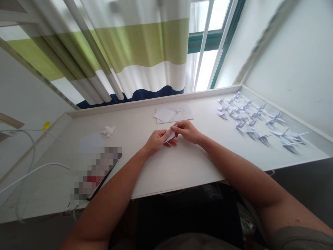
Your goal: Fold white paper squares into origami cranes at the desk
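**Left hand (156, 141) and right hand (187, 132) grip a folded white paper (169, 136)**

In the head view, both hands are closed on the folded white paper, pinching it between fingers and thumbs over the middle of a white desk (182, 170). Ahead of them, a loose paper square (164, 115) lies on a sheet with line drawings (183, 111). To the left are a small crumpled paper figure (108, 131), a pale paper square (91, 143) and a pixelated object (96, 172). Rows of white origami cranes (249, 118) fill the desk's right end. Behind hang a striped curtain (135, 45) beside a window (205, 41).
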